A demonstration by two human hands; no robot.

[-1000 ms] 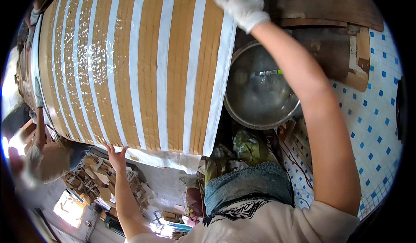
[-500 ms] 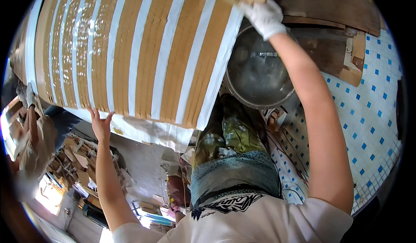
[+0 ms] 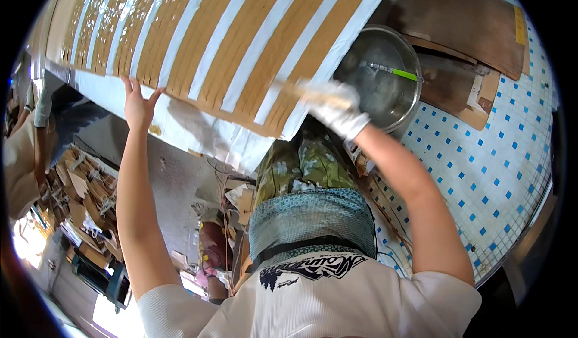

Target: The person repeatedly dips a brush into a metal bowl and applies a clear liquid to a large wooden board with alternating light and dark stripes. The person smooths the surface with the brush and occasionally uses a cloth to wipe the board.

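A large brown cardboard sheet (image 3: 211, 37) with white glue stripes lies in front of me, over white paper (image 3: 205, 136). My left hand (image 3: 138, 103), bare, presses its fingers on the sheet's near edge. My right hand (image 3: 337, 112), in a white glove, grips a brush with a pale wooden handle (image 3: 301, 89) and holds it against the sheet's near right corner. A round metal basin (image 3: 385, 85) stands just past the right hand, with a green-handled tool (image 3: 394, 71) resting across it.
Brown boards (image 3: 463, 31) lie beyond the basin on a white floor with small blue tiles (image 3: 481, 181). Stacks of cardboard pieces (image 3: 84, 199) sit at the lower left. Another person's arm (image 3: 36, 127) shows at the left edge.
My right hand has dragged the brush from the sheet's far right edge down to its near corner. My left hand stays on the near edge. The view has shifted.
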